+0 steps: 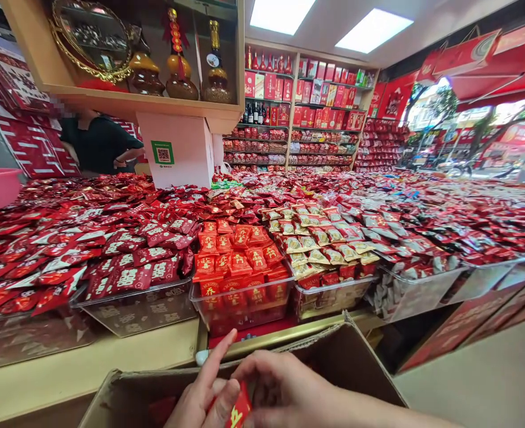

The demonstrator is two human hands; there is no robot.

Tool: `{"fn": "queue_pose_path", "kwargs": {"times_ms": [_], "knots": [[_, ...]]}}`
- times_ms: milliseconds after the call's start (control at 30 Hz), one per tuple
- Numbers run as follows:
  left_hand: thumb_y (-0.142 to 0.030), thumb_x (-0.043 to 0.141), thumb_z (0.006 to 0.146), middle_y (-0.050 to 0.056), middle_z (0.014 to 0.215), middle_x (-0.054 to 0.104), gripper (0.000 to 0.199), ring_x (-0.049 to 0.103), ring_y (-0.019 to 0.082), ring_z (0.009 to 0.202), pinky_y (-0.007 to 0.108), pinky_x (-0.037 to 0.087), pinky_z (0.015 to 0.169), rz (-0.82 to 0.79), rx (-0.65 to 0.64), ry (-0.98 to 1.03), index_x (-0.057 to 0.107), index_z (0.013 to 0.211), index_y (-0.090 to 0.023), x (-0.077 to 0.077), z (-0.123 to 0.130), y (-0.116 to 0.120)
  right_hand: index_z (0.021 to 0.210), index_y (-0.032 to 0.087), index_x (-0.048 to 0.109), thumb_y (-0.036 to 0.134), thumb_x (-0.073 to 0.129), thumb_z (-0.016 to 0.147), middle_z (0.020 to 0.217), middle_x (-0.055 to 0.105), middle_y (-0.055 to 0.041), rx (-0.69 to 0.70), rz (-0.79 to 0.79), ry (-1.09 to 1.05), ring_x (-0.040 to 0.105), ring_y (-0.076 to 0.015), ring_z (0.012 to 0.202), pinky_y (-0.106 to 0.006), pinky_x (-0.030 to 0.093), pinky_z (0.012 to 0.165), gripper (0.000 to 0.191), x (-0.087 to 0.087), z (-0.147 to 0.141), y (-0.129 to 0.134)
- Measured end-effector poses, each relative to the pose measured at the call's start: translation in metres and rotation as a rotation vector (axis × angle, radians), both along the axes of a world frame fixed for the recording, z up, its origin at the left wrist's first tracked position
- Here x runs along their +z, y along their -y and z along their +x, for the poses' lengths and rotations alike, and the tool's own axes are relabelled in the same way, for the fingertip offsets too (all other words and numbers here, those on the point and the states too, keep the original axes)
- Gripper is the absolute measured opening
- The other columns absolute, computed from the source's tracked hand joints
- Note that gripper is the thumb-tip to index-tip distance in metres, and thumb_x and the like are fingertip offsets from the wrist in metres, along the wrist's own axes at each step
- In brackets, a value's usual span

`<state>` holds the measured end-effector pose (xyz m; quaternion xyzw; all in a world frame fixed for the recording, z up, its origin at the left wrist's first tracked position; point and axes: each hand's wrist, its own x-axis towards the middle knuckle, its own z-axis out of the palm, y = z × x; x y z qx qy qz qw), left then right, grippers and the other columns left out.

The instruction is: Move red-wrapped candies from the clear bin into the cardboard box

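A small red snack packet (240,408) with gold print is between my two hands, above an open cardboard box (124,386). My left hand (206,395) pinches it with the thumb, while its index finger points up. On the other side, my right hand (289,386) has its fingers curled around the packet's right edge; its fingertips are partly hidden. Behind the box stands a clear plastic bin (240,303) filled with upright rows of matching red packets (256,258). Some red shows in the box's shadowed inside, left of my left hand.
To the left is a bin of dark red packets (133,273); to the right, one of cream-and-red packets (320,238). A pale counter ledge (155,351) runs below. A wooden display cabinet (146,107) overhangs. A person in dark clothes (100,142) stands behind the display.
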<state>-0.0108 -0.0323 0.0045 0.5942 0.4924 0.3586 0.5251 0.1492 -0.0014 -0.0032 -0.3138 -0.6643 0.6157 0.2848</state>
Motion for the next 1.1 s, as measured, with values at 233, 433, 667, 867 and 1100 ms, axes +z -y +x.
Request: {"fn": "queue_pose_path", "kwargs": {"times_ms": [233, 433, 667, 867, 1100], "knots": [[-0.031, 0.070, 0.062, 0.005, 0.089, 0.062, 0.077, 0.057, 0.016, 0.071, 0.030, 0.046, 0.067, -0.229, 0.012, 0.418, 0.026, 0.124, -0.022, 0.000, 0.023, 0.006, 0.081, 0.017, 0.045, 0.034, 0.070, 0.056, 0.064, 0.048, 0.0048, -0.266, -0.139, -0.205, 0.046, -0.0067, 0.051, -0.019, 0.039, 0.046, 0.039, 0.026, 0.013, -0.007], [-0.035, 0.061, 0.069, -0.001, 0.063, 0.060, 0.075, 0.051, 0.011, 0.045, 0.022, 0.041, 0.042, -0.174, -0.061, 0.188, 0.019, 0.129, -0.018, -0.020, 0.017, 0.005, 0.076, 0.013, 0.056, 0.033, 0.066, 0.062, 0.071, 0.056, 0.0007, -0.077, 0.065, -0.035, 0.049, -0.0090, 0.063, -0.022, 0.041, 0.060, 0.026, 0.022, 0.021, -0.007], [-0.042, 0.048, 0.076, -0.005, 0.056, 0.052, 0.055, 0.049, 0.012, 0.051, 0.023, 0.043, 0.052, 0.059, -0.015, -0.027, 0.034, 0.124, -0.019, -0.026, 0.006, 0.002, 0.081, 0.014, 0.059, 0.024, 0.055, 0.073, 0.072, 0.060, -0.0017, -0.381, 0.563, 0.045, 0.054, -0.0119, 0.066, -0.024, 0.042, 0.062, 0.014, 0.081, 0.053, -0.048], [-0.042, 0.046, 0.077, -0.003, 0.058, 0.053, 0.042, 0.050, 0.013, 0.053, 0.023, 0.041, 0.054, 0.106, -0.034, -0.148, 0.051, 0.111, -0.017, -0.031, 0.003, -0.004, 0.077, 0.015, 0.062, 0.012, 0.052, 0.071, 0.072, 0.062, -0.0017, -0.500, 0.862, 0.415, 0.054, -0.0121, 0.067, -0.024, 0.039, 0.063, 0.012, 0.107, 0.073, -0.102], [-0.036, 0.046, 0.077, -0.002, 0.058, 0.054, 0.036, 0.050, 0.013, 0.053, 0.022, 0.041, 0.054, 0.142, -0.058, -0.222, 0.055, 0.105, -0.016, -0.031, -0.001, -0.004, 0.083, 0.016, 0.060, 0.012, 0.051, 0.071, 0.069, 0.059, -0.0002, -0.455, 0.853, 0.678, 0.049, -0.0108, 0.061, -0.022, 0.035, 0.056, 0.015, 0.111, 0.069, -0.109]]}}
